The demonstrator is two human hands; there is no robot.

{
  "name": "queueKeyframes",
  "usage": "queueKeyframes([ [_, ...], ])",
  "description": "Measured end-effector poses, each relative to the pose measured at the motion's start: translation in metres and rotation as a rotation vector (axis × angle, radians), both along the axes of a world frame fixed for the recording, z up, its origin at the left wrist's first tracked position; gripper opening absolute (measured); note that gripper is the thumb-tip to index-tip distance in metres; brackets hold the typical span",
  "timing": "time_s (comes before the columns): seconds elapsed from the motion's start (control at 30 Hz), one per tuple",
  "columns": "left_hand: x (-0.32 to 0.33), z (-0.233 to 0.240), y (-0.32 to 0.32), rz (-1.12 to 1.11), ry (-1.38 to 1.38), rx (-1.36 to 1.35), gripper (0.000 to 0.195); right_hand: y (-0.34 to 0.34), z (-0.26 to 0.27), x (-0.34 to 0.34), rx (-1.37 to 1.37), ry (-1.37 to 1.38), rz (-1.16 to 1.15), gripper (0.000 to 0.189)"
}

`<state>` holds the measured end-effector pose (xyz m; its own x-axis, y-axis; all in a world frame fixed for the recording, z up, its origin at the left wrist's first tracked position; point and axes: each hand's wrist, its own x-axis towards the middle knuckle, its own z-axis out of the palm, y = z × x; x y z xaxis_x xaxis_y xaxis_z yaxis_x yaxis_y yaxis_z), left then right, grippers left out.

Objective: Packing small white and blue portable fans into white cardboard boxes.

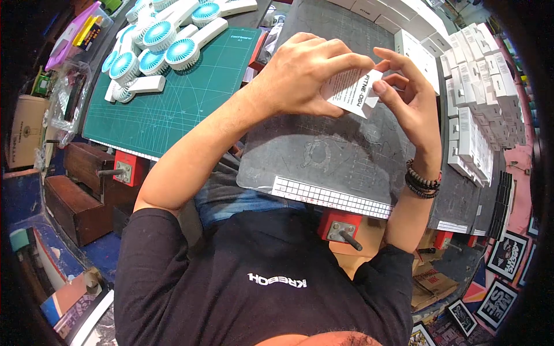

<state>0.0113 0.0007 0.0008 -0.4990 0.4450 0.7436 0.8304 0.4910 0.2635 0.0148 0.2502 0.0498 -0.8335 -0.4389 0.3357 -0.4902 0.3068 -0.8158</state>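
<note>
My left hand (pixel 305 75) grips a small white cardboard box (pixel 349 94) printed with dark writing, held above a dark grey work mat (pixel 311 151). Its fingers lie over the top side while the thumb is under the lower edge, hiding much of the box. At the box's right end is my right hand (pixel 409 93), fingers spread and curled. The right thumb tip meets or nearly meets the end flap; contact is hard to tell. Beaded bracelets (pixel 422 179) circle my right wrist.
Handheld fans (pixel 181 52), white with blue grilles, lie heaped on a green cutting mat (pixel 194 99) at left. Stacked white boxes (pixel 480 86) stand at right, and more boxes (pixel 402 15) line the back. A red clamp block (pixel 339 225) with a bolt juts below the table's front edge.
</note>
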Motion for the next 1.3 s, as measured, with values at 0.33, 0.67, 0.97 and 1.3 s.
queueKeyframes([
  [0.33,-0.001,0.007,-0.004,-0.007,0.021,0.061,0.081,0.000,-0.004,-0.004,-0.115,-0.181,0.062,0.039],
  [0.67,-0.001,0.008,-0.004,0.037,0.041,0.047,0.082,-0.001,-0.006,-0.002,-0.072,-0.110,0.103,0.045],
  [0.97,-0.004,0.010,-0.013,0.082,0.022,-0.024,0.081,0.013,0.008,-0.004,-0.011,-0.130,-0.011,0.044],
  [1.3,-0.004,0.014,-0.008,0.138,0.104,-0.044,0.080,-0.012,-0.002,0.002,0.340,0.616,-0.277,0.021],
])
